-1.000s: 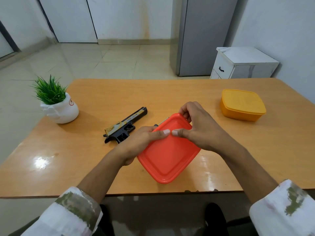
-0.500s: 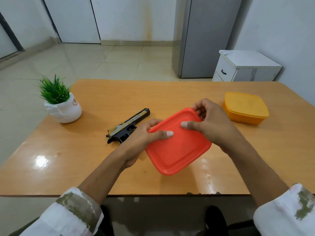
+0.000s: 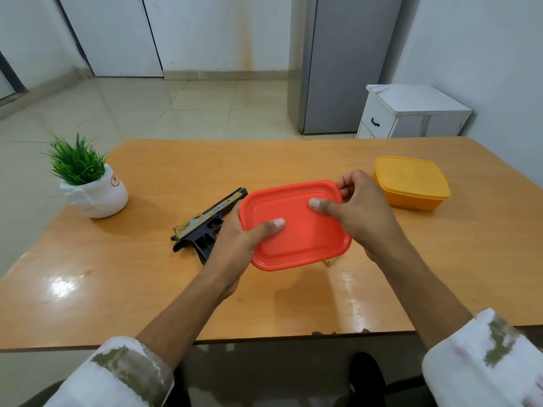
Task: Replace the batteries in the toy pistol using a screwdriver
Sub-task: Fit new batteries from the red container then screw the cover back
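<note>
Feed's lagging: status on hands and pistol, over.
Left hand and right hand grip red container, lid on. Toy pistol lies on table beside left hand. Nothing lies on pistol.

Center frame, a left hand and a right hand grip a red container above a wooden table. A toy pistol lies just left; a yellow container sits upper right.

2 white sleeves, olive-green blotches

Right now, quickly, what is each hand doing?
Left hand: grips the left edge of the orange-red square plastic box, thumb on top.
Right hand: grips the same box's far right corner.
</note>
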